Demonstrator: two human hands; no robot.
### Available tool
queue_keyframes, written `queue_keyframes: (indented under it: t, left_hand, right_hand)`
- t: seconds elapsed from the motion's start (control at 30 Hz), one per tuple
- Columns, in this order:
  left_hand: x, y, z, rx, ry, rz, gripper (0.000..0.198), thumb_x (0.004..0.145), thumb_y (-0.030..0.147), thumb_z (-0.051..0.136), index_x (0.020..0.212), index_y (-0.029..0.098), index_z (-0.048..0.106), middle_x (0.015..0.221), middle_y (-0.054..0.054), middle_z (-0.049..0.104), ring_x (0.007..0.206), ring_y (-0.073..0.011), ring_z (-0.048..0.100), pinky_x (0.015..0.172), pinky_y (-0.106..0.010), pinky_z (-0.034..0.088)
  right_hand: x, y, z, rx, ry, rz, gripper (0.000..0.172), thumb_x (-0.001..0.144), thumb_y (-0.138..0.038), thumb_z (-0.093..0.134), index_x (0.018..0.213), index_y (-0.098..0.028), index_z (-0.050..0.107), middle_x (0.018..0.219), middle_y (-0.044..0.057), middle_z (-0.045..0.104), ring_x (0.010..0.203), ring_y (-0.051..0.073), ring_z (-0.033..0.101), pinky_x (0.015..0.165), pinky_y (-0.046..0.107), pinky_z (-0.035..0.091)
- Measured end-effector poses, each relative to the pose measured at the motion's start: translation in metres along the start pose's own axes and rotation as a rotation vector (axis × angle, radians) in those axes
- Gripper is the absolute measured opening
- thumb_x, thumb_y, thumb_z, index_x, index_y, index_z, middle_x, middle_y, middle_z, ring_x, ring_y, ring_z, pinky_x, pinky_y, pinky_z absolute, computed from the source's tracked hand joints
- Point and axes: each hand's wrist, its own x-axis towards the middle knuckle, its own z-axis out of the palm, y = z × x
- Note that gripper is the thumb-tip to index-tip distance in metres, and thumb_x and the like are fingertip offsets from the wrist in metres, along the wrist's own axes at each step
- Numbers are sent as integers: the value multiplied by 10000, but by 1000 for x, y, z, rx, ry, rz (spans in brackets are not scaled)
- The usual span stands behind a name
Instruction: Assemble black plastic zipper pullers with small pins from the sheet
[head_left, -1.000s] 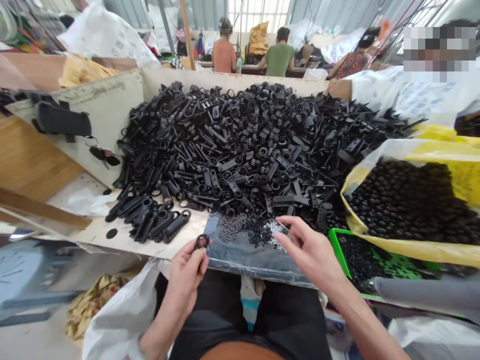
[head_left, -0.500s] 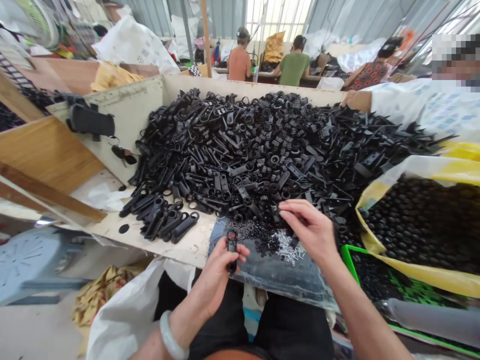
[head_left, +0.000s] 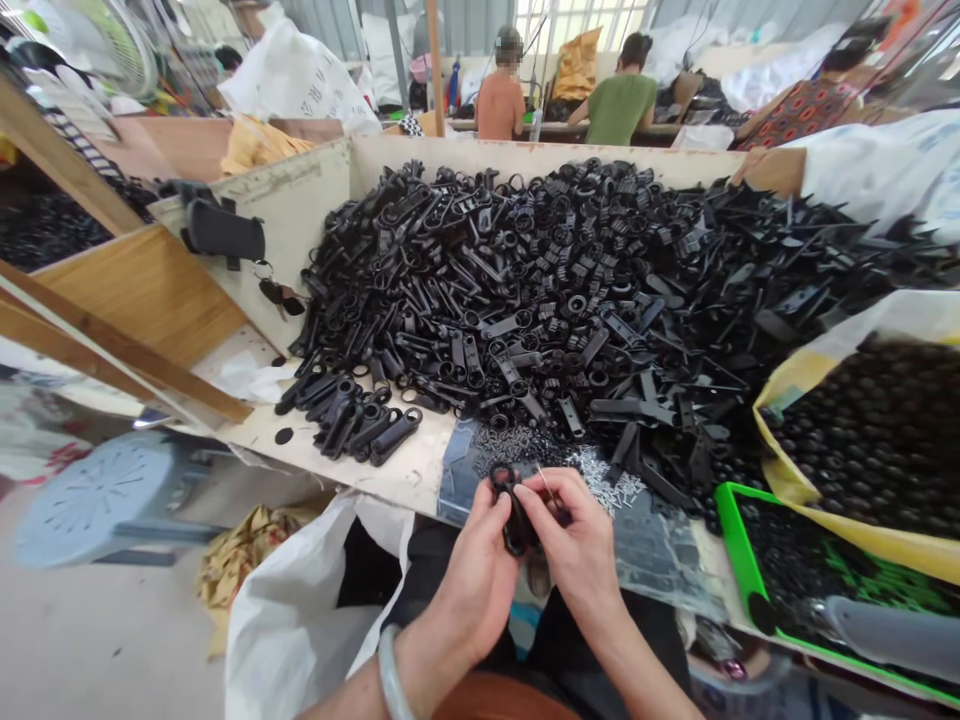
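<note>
Pinching black ring-ended part (head_left: 517, 522) in left hand (head_left: 478, 570), pinching its right side with right hand (head_left: 579, 545), silvery pins (head_left: 611, 486) beyond

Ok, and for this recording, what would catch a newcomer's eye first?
Likely the big heap of black parts spread across the middle of the view. Just in front of it, low in the center, the left hand holds a black piece with rings, and the right hand comes up against it. At the right, a bright green tray stands beside a yellow-edged bag of black balls.
</note>
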Motion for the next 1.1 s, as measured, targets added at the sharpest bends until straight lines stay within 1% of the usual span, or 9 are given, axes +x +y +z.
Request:
queue_keyframes:
  t: [0.1,0.2,0.3,0.4,0.5,0.63,0.83,0.97,1.1]
  left_hand:
    - [0,-4,-3,-27,53,37,321,719,246,893,987,204,721,1098,-35,749,1044,-172,675,976,-300,518]
    - [1,-6,-6,-28,75,52,304,720,195,878,990,201,737,1082,-30,761,1004,-137,684,947,-248,522]
    - [0,-7,-6,-12,60,46,285,745,188,852,1003,210,735,1093,-28,769,1014,-138,690,971,-258,517]
    - [-2,-5,-3,11,23,-5,333,765,237,846,1072,209,720,1177,-69,761,1156,-203,667,1016,-333,513]
    - [-3,-1,0,42,-25,-24,355,780,269,840,1103,211,703,1267,-96,737,1287,-257,608,1069,-398,484]
    - [-2,5,1,107,-7,34,332,793,266,799,1108,215,711,1276,-93,740,1310,-282,592,1133,-442,419]
    - [-3,4,3,109,3,56,300,802,266,723,1097,211,742,1290,-82,736,1386,-284,524,1221,-447,315]
    - [-6,-1,4,133,-38,36,303,831,318,747,1119,224,729,1370,-78,692,1413,-297,491,1224,-465,311]
    - [-8,-3,5,180,-67,50,352,858,364,764,1172,214,711,1405,-92,664,1416,-288,492,1211,-427,339]
  right_hand:
    - [-9,2,-3,-146,-39,-198,177,981,-306,624,972,-228,782,998,76,724,870,191,705,741,288,590]
    - [-19,3,-8,-235,-90,-336,281,1010,-216,569,1204,-264,767,1139,94,712,958,185,721,836,295,606]
    - [-24,3,-14,-231,-130,-377,353,1007,-165,563,1298,-275,730,1226,96,696,1042,182,721,881,273,607]
    - [-23,4,-18,-163,-174,-348,386,1004,-144,573,1342,-278,702,1258,80,704,1142,181,705,963,265,584]
    - [-21,4,-21,-126,-170,-318,365,995,-146,599,1319,-268,714,1186,70,731,1073,170,729,910,242,599]
    - [-20,-2,-27,-206,-113,-336,322,970,-172,645,1271,-237,741,1076,69,742,854,149,742,707,203,606]
    - [-25,-16,-24,-171,-88,-330,279,962,-170,641,1215,-189,757,955,55,718,595,95,653,519,180,543]
    - [-25,-15,-17,-173,-75,-324,280,975,-177,618,1218,-171,756,913,56,705,608,109,664,531,191,552]
    - [-25,-13,-15,-212,-46,-357,291,973,-182,620,1232,-171,752,912,54,702,596,106,653,541,197,554]
